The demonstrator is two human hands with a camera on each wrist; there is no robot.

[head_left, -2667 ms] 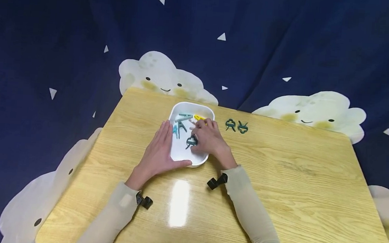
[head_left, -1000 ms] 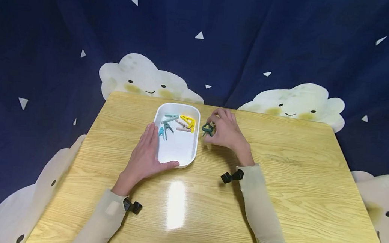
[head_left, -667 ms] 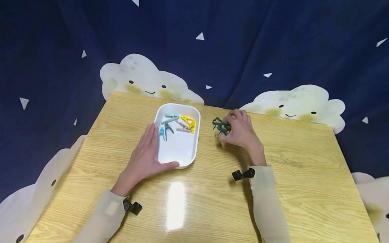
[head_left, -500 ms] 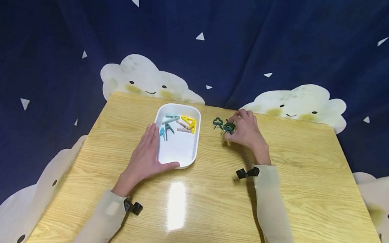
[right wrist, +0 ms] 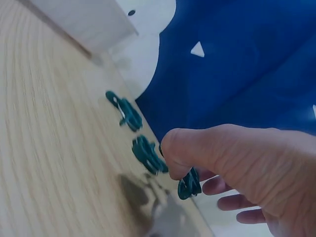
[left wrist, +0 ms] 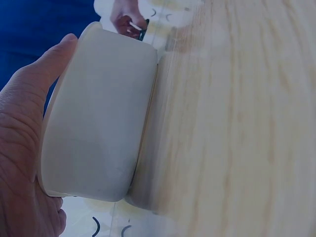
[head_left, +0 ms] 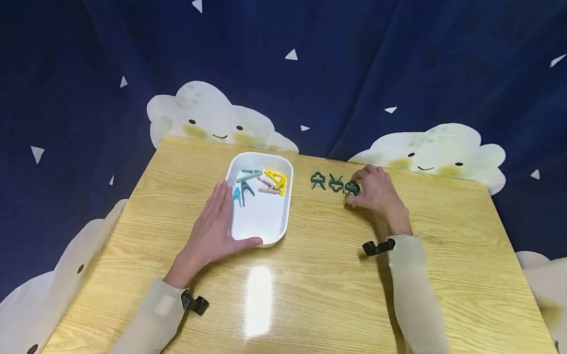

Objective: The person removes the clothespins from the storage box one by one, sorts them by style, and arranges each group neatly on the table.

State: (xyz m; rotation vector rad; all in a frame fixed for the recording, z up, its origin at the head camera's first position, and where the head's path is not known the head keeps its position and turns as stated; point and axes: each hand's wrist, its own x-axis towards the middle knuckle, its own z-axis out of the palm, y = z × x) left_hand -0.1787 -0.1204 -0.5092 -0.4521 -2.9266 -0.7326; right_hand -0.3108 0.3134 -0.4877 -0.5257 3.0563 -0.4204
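Observation:
My left hand (head_left: 212,229) lies along the left side and near edge of a white tray (head_left: 260,225), its fingers straight and thumb stretched over the near rim. In the left wrist view the thumb side of the hand frames the tray's outer wall (left wrist: 103,113). To the tray's right, my right hand (head_left: 377,192) pinches a dark green plant clip (head_left: 352,188) between thumb and fingers, close over the table. Two more dark green clips, one on the left (head_left: 318,180) and one in the middle (head_left: 336,183), lie in a row beside it.
Inside the tray are a pale teal clip (head_left: 250,174), a grey-green clip (head_left: 246,188), a light blue clip (head_left: 237,196), yellow clips (head_left: 277,181) and pinkish pieces (head_left: 268,189). The wooden table (head_left: 315,289) ends just behind the clip row, before a dark blue curtain (head_left: 279,94).
My right hand has taken a dark green clip out of the tray and carried it right, past one green clip and then the other. The left hand has stayed against the tray.

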